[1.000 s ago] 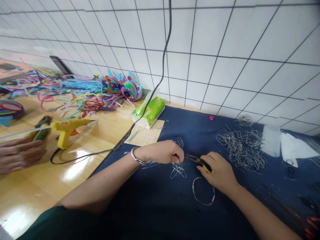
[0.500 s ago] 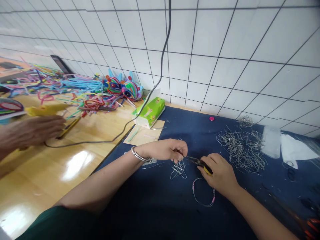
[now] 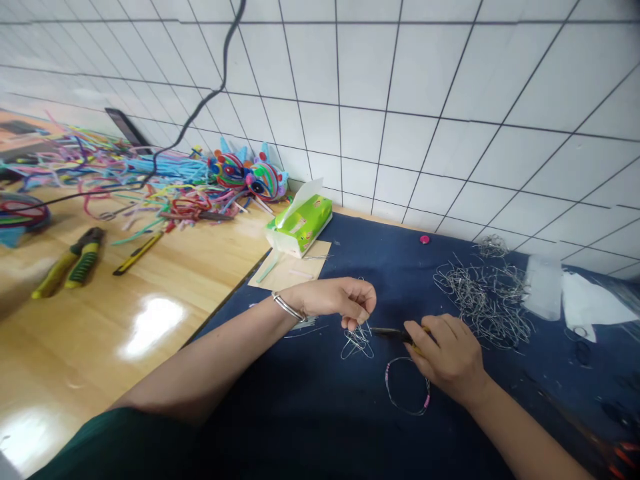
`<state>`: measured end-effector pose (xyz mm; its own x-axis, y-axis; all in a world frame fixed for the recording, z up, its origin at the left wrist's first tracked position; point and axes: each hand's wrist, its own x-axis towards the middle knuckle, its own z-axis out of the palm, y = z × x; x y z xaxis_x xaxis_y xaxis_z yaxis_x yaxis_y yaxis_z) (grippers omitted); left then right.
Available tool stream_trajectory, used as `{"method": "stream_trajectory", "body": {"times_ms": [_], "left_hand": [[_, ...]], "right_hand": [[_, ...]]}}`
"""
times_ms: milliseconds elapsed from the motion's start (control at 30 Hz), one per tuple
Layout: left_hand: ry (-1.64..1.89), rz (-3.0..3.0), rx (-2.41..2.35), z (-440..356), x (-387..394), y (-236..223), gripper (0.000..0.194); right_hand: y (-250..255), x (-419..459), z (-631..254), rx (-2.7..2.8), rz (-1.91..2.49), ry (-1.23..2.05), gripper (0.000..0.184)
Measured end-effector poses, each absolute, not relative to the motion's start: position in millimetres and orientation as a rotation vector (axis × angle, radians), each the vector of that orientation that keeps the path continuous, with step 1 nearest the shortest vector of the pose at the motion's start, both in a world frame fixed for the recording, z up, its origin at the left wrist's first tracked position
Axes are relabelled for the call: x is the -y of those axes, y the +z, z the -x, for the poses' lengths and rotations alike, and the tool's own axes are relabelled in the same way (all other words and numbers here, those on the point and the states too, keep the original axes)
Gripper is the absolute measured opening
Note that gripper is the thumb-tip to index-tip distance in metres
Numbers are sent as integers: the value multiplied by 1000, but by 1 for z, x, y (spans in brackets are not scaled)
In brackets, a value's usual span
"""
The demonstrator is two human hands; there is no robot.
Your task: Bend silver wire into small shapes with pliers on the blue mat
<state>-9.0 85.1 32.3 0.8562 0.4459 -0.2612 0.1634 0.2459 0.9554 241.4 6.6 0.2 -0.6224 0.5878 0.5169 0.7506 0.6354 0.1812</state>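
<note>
My left hand (image 3: 353, 301) is closed in a pinch on a thin wire, just above a small heap of bent wires (image 3: 357, 341) on the dark blue cloth (image 3: 320, 413). My right hand (image 3: 447, 353) is wrapped round pliers (image 3: 393, 333) with yellow handles. Their dark, slim jaws point left, close to the wire at my left fingertips; whether they touch it I cannot tell. Below the pliers lies a wire ring (image 3: 387, 385) with pink bits on it. Straight wires (image 3: 305, 325) lie beside my left wrist.
A tangled wire pile (image 3: 483, 300) lies at the right, near clear plastic (image 3: 543, 287). A green tissue pack (image 3: 303, 223) stands at the back. Larger pliers (image 3: 75, 263) and a yellow cutter knife (image 3: 139, 255) rest on the wooden table, before colourful pipe cleaners (image 3: 170, 167). A black cord (image 3: 200, 107) hangs across the left.
My right hand and the pliers have shifted slightly right and turned. Another person's hand has left at the left with the yellow glue gun, and the black cord has swung left.
</note>
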Motion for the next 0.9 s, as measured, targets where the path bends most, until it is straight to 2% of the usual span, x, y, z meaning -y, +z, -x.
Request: {"method": "stream_trajectory", "body": {"times_ms": [900], "left_hand": [[152,-1283,-554,8,-85,32,8]], "right_hand": [[3,-4,-241,2455,976,-566,23]]}}
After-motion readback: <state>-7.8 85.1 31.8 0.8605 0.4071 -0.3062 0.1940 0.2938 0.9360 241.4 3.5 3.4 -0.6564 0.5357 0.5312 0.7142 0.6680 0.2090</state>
